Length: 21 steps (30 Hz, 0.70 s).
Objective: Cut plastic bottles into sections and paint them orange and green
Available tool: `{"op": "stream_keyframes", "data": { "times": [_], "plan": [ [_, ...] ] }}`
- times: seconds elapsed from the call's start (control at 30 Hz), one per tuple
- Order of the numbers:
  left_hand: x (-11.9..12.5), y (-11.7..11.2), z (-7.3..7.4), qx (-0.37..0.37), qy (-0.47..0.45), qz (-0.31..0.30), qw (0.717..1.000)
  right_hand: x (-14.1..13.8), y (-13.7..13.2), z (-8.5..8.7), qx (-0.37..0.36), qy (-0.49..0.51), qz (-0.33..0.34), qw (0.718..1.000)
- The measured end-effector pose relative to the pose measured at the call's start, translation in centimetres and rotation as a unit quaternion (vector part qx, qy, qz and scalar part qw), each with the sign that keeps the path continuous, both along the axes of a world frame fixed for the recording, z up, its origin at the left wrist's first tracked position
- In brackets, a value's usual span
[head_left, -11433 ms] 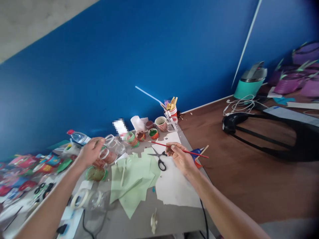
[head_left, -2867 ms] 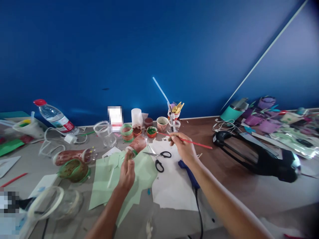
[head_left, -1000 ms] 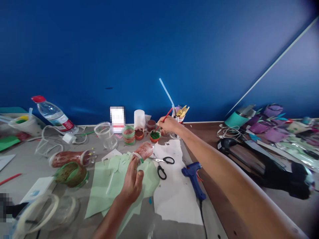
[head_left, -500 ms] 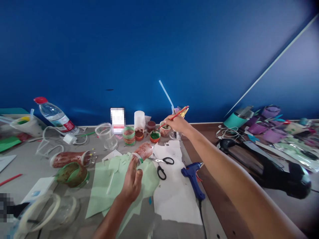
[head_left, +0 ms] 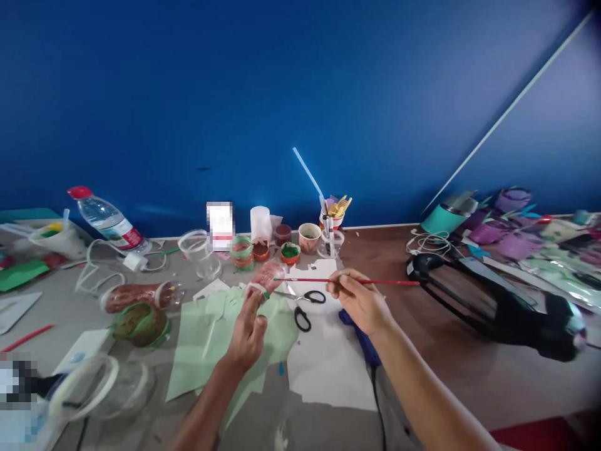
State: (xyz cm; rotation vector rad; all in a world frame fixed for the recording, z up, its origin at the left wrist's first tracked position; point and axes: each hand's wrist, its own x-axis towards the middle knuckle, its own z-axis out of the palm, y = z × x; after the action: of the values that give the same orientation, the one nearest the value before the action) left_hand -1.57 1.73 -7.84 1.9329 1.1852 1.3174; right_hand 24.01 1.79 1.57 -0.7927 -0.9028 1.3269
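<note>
My left hand (head_left: 247, 330) grips the open rim of a small clear plastic bottle piece (head_left: 267, 277) smeared with brown paint, holding it above light green paper (head_left: 206, 341). My right hand (head_left: 359, 304) pinches a thin red paintbrush (head_left: 347, 280), held level, its tip pointing left toward the bottle piece and almost touching it. Black-handled scissors (head_left: 305, 307) lie on white paper (head_left: 323, 363) between my hands. Small paint pots, one with green paint (head_left: 290, 252) and one with brown (head_left: 261, 250), stand behind.
A blue glue gun (head_left: 361, 341) lies under my right wrist. Painted bottle pieces (head_left: 136, 296), a clear cup (head_left: 200, 252), a water bottle (head_left: 107, 220), a cup of tools (head_left: 332, 219) and cables lie around. A black frame (head_left: 493, 300) stands right.
My right hand drew back from the paint pots at the rear and brought the brush down level toward the bottle piece. My left hand kept hold of the bottle piece.
</note>
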Motion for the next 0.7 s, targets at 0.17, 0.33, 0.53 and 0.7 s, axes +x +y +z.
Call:
{"op": "stream_keyframes", "data": {
  "times": [0.17,0.33,0.53,0.7],
  "plan": [
    [-0.3,0.1,-0.6,0.085,0.060,-0.012,0.994,-1.1,-0.5,-1.1,0.001,0.005,-0.013,1.000],
    [-0.4,0.2,-0.4,0.127,0.121,-0.023,0.984,-1.0,-0.7,-2.3,0.004,-0.009,-0.010,1.000],
    [0.0,0.1,0.3,0.166,0.146,-0.028,0.975,-0.9,-0.9,-3.7,0.026,-0.048,0.011,0.998],
    [0.1,0.1,0.4,0.179,0.157,-0.033,0.971,-1.1,-1.0,-4.2,0.049,-0.092,0.019,0.994]
  ]
}}
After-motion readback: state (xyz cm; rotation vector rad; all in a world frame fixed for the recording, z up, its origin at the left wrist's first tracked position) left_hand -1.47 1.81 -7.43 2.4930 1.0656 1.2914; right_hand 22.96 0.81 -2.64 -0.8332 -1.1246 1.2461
